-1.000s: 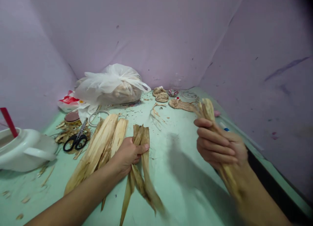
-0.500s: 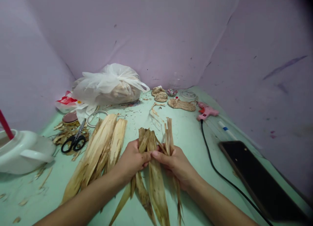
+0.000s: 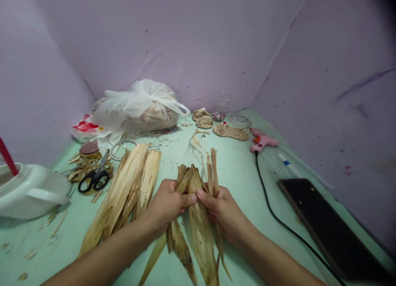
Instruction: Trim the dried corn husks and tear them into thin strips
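Both hands meet near the front middle of the table, thumbs side by side on top of dried leaf strips (image 3: 200,228). My left hand (image 3: 170,201) is closed on the brownish strips, whose tails spread toward me. Closed on the same bunch from the other side is my right hand (image 3: 222,205), with thin upright strips (image 3: 214,168) between its fingers. The fingers under the strips are hidden. To the left of my left hand lies a pile of wide, pale dried leaves (image 3: 131,187), partly behind my left forearm.
Black-handled scissors (image 3: 94,179) rest on leaf scraps beside a white pot (image 3: 34,191). At the back sit a stuffed plastic bag (image 3: 139,109) and a woven sole-shaped piece (image 3: 230,132). A pink glue gun (image 3: 262,141), its cord and a phone (image 3: 328,228) lie on the right.
The wide middle strip has opened out flatter under my thumbs. Both thumbs have shifted slightly on it, and the hands stay in nearly the same place.
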A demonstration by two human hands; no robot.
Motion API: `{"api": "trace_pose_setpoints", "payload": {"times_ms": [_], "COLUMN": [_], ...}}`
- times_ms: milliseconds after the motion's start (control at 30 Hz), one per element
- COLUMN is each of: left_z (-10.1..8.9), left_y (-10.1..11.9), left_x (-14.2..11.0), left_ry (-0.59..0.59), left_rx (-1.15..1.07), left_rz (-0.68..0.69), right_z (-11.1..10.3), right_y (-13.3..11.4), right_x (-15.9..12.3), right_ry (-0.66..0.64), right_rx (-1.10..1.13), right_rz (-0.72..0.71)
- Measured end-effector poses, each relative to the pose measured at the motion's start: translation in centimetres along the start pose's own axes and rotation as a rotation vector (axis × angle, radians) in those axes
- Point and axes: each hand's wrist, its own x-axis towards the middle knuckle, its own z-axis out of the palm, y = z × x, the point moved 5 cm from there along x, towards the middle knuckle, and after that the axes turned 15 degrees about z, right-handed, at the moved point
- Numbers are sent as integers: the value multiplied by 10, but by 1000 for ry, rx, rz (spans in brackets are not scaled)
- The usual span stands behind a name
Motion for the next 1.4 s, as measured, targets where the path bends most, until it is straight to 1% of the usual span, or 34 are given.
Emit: {"api": "trace_pose_setpoints", "payload": {"times_ms": [67,167,300,333,400,467,533,633,667,700,733,767,833,900,933,967,1033,1100,1233,1333,1400], "left_z": [0,-3,-12,-14,-17,-18,-19,-20,-20,-19,-18,-16,-13,-9,-7,-5,-2,-1,-6,-6,-5], "left_y": [0,1,1,1,2,3,2,0,0,0,0,0,1,1,1,1,0,0,-1,0,0], "left_x": [1,3,7,7,8,10,11,12,12,11,11,10,8,6,5,4,3,3,4,4,4], "left_ry": [-16,-24,30,44,50,43,38,34,27,17,4,-11,-49,-84,-104,-124,-151,-146,-53,-39,-47], "left_rx": [-27,-55,-40,-36,-34,-26,0,63,72,72,63,50,35,50,66,83,101,104,111,79,49], "left_rz": [-26,-36,-29,-31,-27,-22,-30,-63,-69,-70,-68,-63,-50,-28,-13,0,15,16,-7,-10,-1], "right_z": [1,-4,-24,-29,-40,-52,-59,-62,-61,-59,-56,-52,-42,-31,-24,-17,-10,-11,-20,-19,-16], "right_y": [0,-8,-39,-48,-69,-88,-100,-111,-111,-108,-102,-92,-66,-43,-35,-28,-20,-16,-15,-19,-20], "right_x": [1,0,-13,-18,-32,-48,-62,-77,-78,-75,-69,-60,-37,-17,-9,-4,2,4,2,0,0], "right_ry": [-37,-44,-20,-34,-87,-116,-143,-237,-248,-234,-188,-110,63,193,205,188,144,156,248,241,195], "right_rx": [2,51,246,277,362,450,520,581,584,558,506,428,161,-111,-213,-265,-310,-303,-291,-314,-325], "right_rz": [33,24,-40,-46,-118,-246,-321,-445,-474,-473,-439,-364,-208,-143,-154,-192,-234,-215,-114,-168,-213]}}
